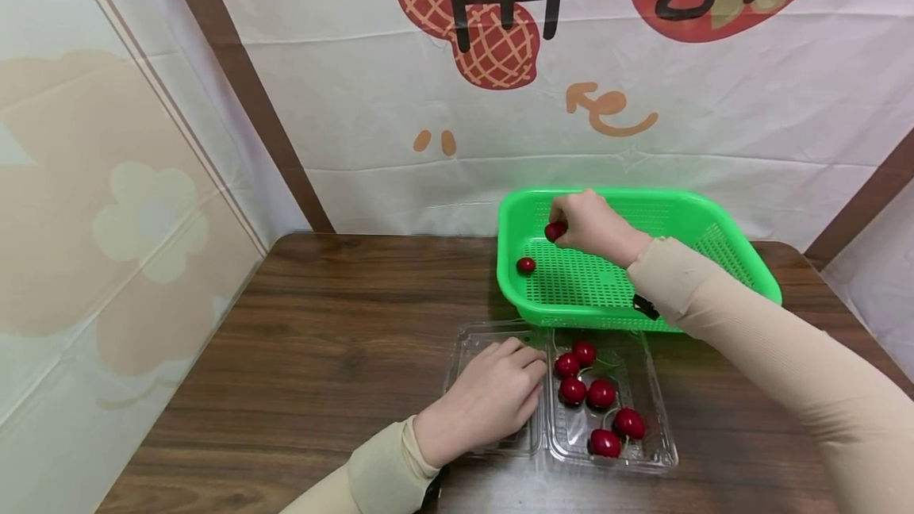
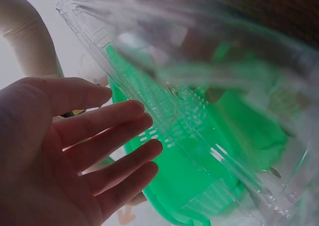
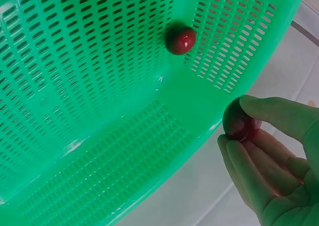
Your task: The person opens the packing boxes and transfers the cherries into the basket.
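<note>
My right hand (image 1: pixel 594 222) is over the green basket (image 1: pixel 743 260), pinching a dark red cherry (image 3: pixel 238 120) between thumb and fingertips. One more cherry (image 3: pixel 180 39) lies on the basket floor, in its left part as the head view has it. Below the basket is an opened clear plastic clamshell box (image 1: pixel 660 439). Several cherries (image 1: pixel 601 393), some with stems, sit in its right half. Over the left half is my left hand (image 1: pixel 485 395), palm down in the head view. Its fingers (image 2: pixel 119 164) are loosely extended and spread beside the clear plastic, gripping nothing.
All of this stands on a dark wooden table (image 1: pixel 321 355). Behind its far edge hangs a printed white cloth (image 1: pixel 357 86) against which the basket stands close. The right forearm (image 1: pixel 771 347) crosses above the basket's near right side.
</note>
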A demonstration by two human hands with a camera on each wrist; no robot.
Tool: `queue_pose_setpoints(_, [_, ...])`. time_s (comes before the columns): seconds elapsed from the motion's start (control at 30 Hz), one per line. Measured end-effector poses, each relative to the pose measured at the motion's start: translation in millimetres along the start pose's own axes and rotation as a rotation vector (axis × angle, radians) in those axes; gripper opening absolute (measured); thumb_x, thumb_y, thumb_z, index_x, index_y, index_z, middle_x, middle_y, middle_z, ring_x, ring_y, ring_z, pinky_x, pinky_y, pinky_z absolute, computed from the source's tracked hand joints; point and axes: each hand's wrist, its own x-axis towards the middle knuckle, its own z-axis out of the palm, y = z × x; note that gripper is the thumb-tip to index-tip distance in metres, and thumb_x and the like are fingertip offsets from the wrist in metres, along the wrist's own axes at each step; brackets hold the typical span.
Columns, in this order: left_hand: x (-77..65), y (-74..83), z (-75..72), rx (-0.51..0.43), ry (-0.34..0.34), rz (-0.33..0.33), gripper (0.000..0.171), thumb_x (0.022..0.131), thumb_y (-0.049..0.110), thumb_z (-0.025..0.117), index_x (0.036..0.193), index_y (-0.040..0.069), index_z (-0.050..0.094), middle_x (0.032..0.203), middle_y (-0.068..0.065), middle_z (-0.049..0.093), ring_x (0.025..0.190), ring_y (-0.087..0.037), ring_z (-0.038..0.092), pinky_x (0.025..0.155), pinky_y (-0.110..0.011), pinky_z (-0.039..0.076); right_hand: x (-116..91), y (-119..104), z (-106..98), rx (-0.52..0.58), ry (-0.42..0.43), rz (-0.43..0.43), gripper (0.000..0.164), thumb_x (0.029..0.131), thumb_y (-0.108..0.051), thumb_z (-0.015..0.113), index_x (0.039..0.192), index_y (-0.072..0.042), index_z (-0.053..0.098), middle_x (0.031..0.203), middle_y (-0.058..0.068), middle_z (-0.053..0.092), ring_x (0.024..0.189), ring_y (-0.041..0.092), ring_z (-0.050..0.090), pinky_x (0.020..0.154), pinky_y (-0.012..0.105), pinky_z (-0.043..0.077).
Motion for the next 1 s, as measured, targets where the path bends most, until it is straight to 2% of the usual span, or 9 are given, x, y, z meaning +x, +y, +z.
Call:
queue_pose_setpoints(0.23, [-0.2, -0.3, -0.3, -0.002, 0.0, -0.002, 0.017, 0.083, 0.021, 0.057, 0.093, 0.012, 0.067, 0.098, 0.002, 0.066, 0.091, -0.016, 0.054, 0.071, -0.028, 0.048, 5, 4, 4, 0.004, -0.015, -0.01, 0.014, 0.072, 0.001, 0.067, 0.086, 0.0, 0.063, 0.083, 0.014, 0.065, 0.072, 0.023, 0.057, 0.067, 0.041, 0.05])
queue_pose_setpoints(0.57, [-0.1, -0.1, -0.5, 0.0, 0.002, -0.003, 0.016, 0.083, 0.021, 0.057, 0.092, 0.013, 0.067, 0.099, 0.003, 0.066, 0.091, -0.015, 0.053, 0.071, -0.028, 0.047, 13, 9, 8, 0.017, -0.06, 0.026, 0.012, 0.073, 0.001, 0.066, 0.085, -0.001, 0.062, 0.08, 0.01, 0.064, 0.07, 0.021, 0.056, 0.067, 0.038, 0.049])
queue_pose_setpoints(1.0, [-0.2, -0.6, 0.7, 0.002, -0.003, -0.004, 0.017, 0.083, 0.022, 0.057, 0.092, 0.013, 0.067, 0.099, 0.003, 0.067, 0.09, -0.015, 0.053, 0.072, -0.028, 0.047, 22, 15, 12, 0.008, -0.075, 0.053, 0.017, 0.07, -0.002, 0.072, 0.085, -0.001, 0.064, 0.081, 0.011, 0.065, 0.072, 0.022, 0.058, 0.068, 0.04, 0.052])
